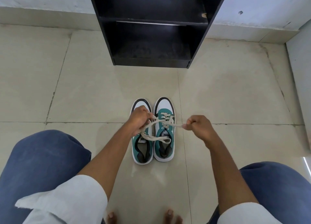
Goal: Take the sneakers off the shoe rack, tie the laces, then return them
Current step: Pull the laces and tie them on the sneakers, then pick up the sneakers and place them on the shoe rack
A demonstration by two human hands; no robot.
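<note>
Below, both sneakers point(153, 131) side by side, left hand point(139, 118) and right hand point(198, 125) each gripping laces point(159, 122).

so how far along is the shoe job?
Done: both sneakers are off the rack, on the floor. In hand: left hand and right hand pull the right-side shoe's lace apart. Left: finish that knot, other shoe looks untied, return both.

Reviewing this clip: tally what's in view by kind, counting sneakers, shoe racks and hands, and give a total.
Sneakers: 2, the left sneaker and the right sneaker, side by side on the floor
Shoe racks: 1, the rack, shelves bare
Hands: 2, the left hand and the right hand, each pulling a lace
Total: 5
</note>
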